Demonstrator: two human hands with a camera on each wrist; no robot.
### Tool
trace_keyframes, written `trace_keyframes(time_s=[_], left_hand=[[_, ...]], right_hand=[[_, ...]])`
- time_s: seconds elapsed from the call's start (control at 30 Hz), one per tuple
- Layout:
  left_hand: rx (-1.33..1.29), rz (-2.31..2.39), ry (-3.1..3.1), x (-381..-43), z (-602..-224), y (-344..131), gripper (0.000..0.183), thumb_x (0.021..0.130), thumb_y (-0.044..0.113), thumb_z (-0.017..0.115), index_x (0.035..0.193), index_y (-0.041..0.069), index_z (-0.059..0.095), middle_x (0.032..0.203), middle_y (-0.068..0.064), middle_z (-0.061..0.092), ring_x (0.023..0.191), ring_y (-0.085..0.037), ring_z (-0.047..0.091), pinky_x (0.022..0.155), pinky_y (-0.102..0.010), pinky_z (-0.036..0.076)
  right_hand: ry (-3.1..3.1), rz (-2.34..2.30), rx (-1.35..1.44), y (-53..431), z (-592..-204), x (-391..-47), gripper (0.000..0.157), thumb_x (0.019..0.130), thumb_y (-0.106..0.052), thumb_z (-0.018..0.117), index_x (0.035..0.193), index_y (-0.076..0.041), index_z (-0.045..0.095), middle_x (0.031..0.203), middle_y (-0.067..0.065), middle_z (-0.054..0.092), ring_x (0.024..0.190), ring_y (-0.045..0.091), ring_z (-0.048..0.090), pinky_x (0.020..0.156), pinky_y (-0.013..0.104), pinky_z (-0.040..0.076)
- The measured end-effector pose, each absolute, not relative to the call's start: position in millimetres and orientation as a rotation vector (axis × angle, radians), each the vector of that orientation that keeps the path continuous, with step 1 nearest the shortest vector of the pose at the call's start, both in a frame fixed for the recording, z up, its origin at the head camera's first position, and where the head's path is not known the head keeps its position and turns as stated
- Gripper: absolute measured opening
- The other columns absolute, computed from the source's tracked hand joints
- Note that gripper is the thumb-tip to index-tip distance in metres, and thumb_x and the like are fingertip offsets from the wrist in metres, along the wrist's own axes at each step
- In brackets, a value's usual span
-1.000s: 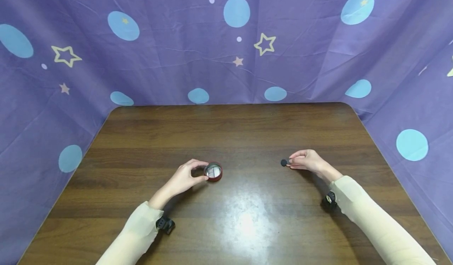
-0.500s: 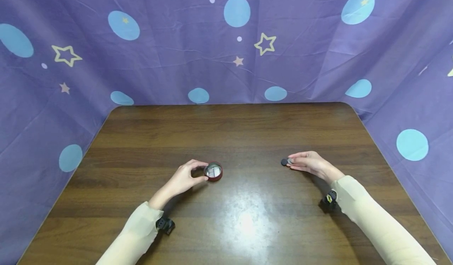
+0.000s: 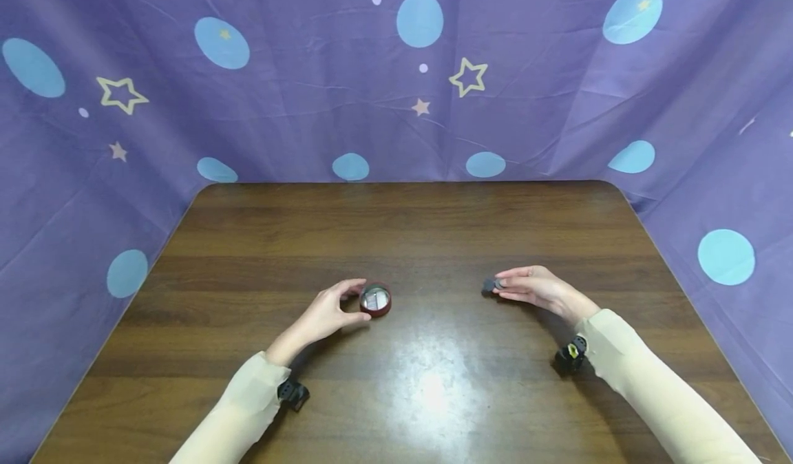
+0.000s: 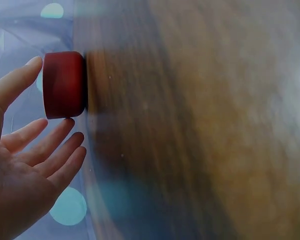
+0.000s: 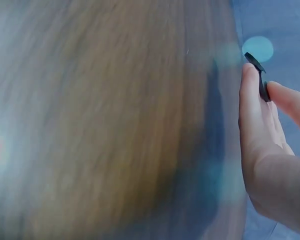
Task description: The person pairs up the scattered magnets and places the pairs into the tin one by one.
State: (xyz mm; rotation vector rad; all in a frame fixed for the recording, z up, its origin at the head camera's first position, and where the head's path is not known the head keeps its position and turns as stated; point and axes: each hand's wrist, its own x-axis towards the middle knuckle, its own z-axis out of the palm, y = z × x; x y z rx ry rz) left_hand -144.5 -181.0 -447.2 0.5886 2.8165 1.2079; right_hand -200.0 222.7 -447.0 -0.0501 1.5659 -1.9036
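I am seeing the right hand [image 3: 535, 288] carrying the black disc [image 3: 489, 286], pinched at the fingertips, closer to the red tin [image 3: 375, 300]. The left hand [image 3: 325, 316] is cupping the tin on the worktop [image 3: 396, 230], fingers relaxed. A slackening pinch could be dropping the disc short.

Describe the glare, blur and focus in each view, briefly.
Head view: sharp, with a bright glare patch on the table and bowed edges from the wide lens. Left wrist view: the red tin and left hand fairly clear, wood smeared and hazy. Right wrist view: tabletop heavily blurred; right hand pinching the dark disc soft but readable.
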Motion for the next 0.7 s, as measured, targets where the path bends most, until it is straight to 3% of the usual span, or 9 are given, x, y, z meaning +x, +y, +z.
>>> trace_keyframes(time_s=[0.47, 0.7], left_hand=[[0.586, 1.152, 2.843, -147, -448, -171, 0.067, 0.067, 0.023, 0.081, 0.122, -0.003, 0.052, 0.108, -0.017, 0.061, 0.093, -0.026, 0.060, 0.081, -0.039, 0.049], [0.611, 1.127, 2.855, -151, -452, -164, 0.069, 0.067, 0.025, 0.081, 0.123, -0.002, 0.052, 0.118, -0.020, 0.058, 0.108, -0.032, 0.055, 0.090, -0.044, 0.044]], right_hand=[[1.639, -1.847, -0.124, 183, -440, -200, 0.027, 0.089, 0.003, 0.051, 0.115, 0.012, 0.052, 0.096, 0.003, 0.066, 0.090, 0.014, 0.064, 0.088, 0.031, 0.048], [1.646, -1.836, -0.159, 163, -438, -199, 0.031, 0.089, 0.003, 0.050, 0.117, 0.015, 0.048, 0.096, 0.003, 0.066, 0.092, 0.015, 0.064, 0.089, 0.032, 0.047]])
